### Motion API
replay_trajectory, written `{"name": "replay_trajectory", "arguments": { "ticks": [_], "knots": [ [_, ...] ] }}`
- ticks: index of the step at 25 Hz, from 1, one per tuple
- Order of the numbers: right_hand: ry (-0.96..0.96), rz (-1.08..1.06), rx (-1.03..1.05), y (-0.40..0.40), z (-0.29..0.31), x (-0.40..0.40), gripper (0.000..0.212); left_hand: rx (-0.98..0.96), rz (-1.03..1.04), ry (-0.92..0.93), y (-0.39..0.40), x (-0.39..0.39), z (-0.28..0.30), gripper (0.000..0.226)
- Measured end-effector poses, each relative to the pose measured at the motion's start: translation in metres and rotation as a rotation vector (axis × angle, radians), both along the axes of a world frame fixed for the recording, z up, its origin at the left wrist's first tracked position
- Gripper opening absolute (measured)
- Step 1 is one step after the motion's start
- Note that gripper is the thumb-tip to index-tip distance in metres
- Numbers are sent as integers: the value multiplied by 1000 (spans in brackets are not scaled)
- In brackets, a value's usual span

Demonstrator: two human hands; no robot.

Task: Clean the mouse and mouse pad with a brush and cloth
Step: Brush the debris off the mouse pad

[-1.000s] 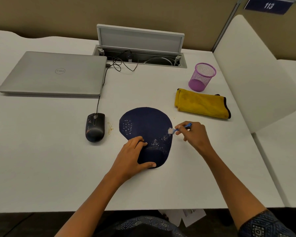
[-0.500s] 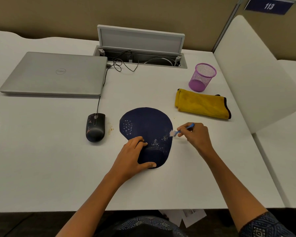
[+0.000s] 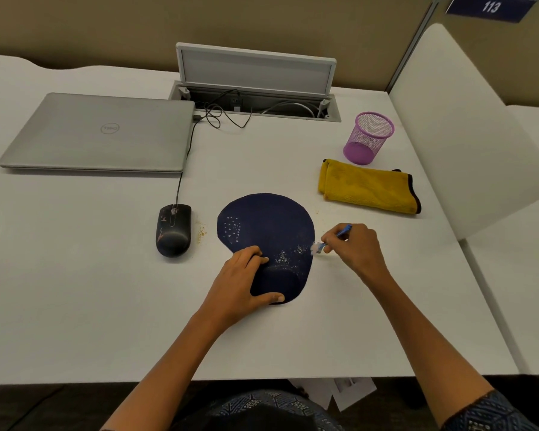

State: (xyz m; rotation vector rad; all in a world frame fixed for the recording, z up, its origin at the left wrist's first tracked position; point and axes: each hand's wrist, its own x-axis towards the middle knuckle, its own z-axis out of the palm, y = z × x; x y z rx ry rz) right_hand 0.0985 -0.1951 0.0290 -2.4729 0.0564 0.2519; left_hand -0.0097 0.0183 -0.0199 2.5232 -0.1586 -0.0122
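A dark blue mouse pad (image 3: 268, 225) with pale crumbs on it lies in the middle of the white desk (image 3: 75, 290). My left hand (image 3: 240, 284) holds the pad's near wrist-rest end, thumb at its front edge and fingers on top. My right hand (image 3: 355, 247) grips a small blue brush (image 3: 330, 241), whose white bristles sit just off the pad's right edge. A black wired mouse (image 3: 173, 230) with dusty marks lies left of the pad, crumbs beside it. A folded yellow cloth (image 3: 367, 188) lies behind my right hand.
A shut silver laptop (image 3: 100, 132) lies at the back left, the mouse cable running to it. An open cable hatch (image 3: 255, 85) sits at the back. A purple mesh cup (image 3: 367, 138) stands behind the cloth. A white divider (image 3: 467, 126) bounds the right side.
My right hand has drawn the brush rightward, from the pad's right part to just off its edge. My left hand and the pad have stayed in place.
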Motion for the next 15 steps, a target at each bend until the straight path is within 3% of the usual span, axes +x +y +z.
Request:
{"name": "replay_trajectory", "arguments": {
  "ticks": [5, 12, 15],
  "knots": [
    [-33, 103, 201, 19, 9, 0, 24, 11, -4, -6, 0, 1, 1, 77],
    [58, 62, 1, 0, 4, -3, 25, 5, -3, -10, 0, 0, 2, 76],
    [-26, 102, 74, 10, 13, -2, 22, 1, -2, -7, -1, 0, 3, 76]
  ]
}}
